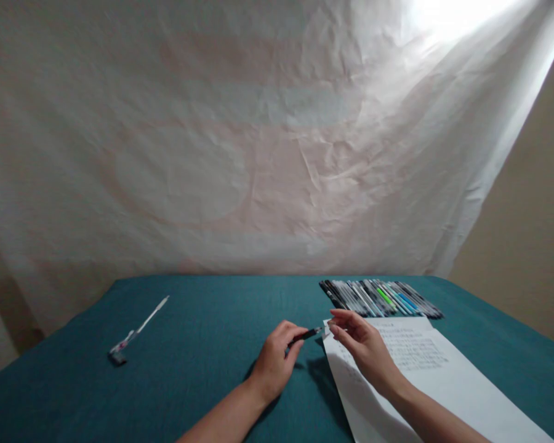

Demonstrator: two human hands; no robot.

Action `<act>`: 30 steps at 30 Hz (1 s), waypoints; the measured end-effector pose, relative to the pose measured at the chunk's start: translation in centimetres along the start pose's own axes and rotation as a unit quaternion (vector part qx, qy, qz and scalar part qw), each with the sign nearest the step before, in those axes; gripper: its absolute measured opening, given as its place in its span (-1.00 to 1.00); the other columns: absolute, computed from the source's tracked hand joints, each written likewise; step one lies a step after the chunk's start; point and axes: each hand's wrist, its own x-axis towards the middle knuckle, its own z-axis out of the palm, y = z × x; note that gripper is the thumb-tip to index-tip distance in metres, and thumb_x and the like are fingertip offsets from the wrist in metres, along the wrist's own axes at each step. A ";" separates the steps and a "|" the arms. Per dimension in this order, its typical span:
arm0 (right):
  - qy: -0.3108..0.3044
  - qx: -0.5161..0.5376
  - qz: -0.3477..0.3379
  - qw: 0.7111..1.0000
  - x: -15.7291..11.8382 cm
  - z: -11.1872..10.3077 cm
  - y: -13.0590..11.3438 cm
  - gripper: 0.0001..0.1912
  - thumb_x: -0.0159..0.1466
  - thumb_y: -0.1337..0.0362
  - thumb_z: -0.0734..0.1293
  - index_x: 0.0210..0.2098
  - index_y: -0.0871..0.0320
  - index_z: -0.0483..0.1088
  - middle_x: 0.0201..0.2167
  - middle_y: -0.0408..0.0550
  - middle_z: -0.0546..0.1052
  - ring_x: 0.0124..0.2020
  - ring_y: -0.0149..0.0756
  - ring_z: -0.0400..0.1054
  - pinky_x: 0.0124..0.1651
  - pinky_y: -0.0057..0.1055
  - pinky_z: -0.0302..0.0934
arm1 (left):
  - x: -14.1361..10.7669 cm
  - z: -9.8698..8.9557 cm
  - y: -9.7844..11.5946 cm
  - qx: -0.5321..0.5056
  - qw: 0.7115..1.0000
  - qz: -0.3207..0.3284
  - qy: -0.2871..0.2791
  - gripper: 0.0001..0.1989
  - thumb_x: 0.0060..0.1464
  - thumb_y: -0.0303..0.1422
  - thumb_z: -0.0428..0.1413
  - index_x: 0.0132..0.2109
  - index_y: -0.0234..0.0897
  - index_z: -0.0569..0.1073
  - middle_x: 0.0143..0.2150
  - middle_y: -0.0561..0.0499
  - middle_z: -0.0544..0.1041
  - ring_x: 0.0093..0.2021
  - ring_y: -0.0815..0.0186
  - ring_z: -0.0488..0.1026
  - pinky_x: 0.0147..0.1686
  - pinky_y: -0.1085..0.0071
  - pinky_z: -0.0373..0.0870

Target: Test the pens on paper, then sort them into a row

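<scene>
- Near the middle of the worktop (pixel 198 369), the left hand (pixel 274 359) has its fingers pinched on a dark pen (pixel 310 334), one end pointing at the right hand (pixel 361 346).
- Right fingers curl near that end, by the written-on paper (pixel 461 400); honestly can't tell if they've got anything.
- Whole row of pens (pixel 382 299) just past the paper.

Left hand (pixel 278 360) pinches; right hand (pixel 361 344) (raised) is loosely curled.

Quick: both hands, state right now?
Left hand: closed on a dark pen.
Right hand: partly curled near the pen; whether it holds anything cannot be told.
</scene>
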 end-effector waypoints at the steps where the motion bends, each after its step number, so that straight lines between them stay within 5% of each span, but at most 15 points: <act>1: -0.002 0.006 0.000 1.000 0.0 0.1 0.0 -0.59 0.11 0.10 0.27 -0.11 0.20 0.27 -0.33 0.01 0.46 -0.30 -0.27 0.36 -0.24 -0.34 0.27 | 0.0 0.0 0.0 0.001 1.000 0.001 -0.003 -0.77 0.09 -0.43 -0.07 -0.14 -0.22 0.41 -0.24 -0.03 0.40 -0.20 0.33 0.33 -0.16 0.39 0.26; 14: -0.046 0.006 0.002 0.999 -0.5 1.1 0.1 -0.71 0.12 0.13 0.27 -0.24 0.18 0.30 -0.33 -0.04 0.45 -0.30 -0.30 0.35 -0.22 -0.39 0.25 | -0.2 0.0 0.2 0.011 0.999 0.016 -0.027 -0.75 0.09 -0.45 -0.08 -0.11 -0.21 0.40 -0.24 -0.02 0.39 -0.19 0.35 0.33 -0.16 0.41 0.26; 23: -0.085 -0.156 -0.091 0.980 -0.4 0.5 -0.3 -0.79 0.18 0.15 0.19 -0.37 0.15 0.34 -0.43 -0.08 0.44 -0.39 -0.34 0.34 -0.30 -0.43 0.23 | -0.4 0.0 0.1 0.037 0.998 0.037 -0.037 -0.72 0.08 -0.49 -0.08 -0.08 -0.18 0.38 -0.24 -0.03 0.38 -0.22 0.35 0.34 -0.20 0.42 0.29; 30: -0.107 -0.245 -0.087 0.960 -0.3 0.3 0.3 -0.76 0.19 0.15 0.17 -0.44 0.15 0.36 -0.51 -0.12 0.43 -0.47 -0.36 0.29 -0.39 -0.47 0.15 | -0.6 -0.3 0.2 0.096 0.992 0.050 -0.064 -0.71 0.08 -0.52 -0.11 -0.10 -0.19 0.37 -0.24 -0.04 0.36 -0.22 0.33 0.32 -0.22 0.43 0.27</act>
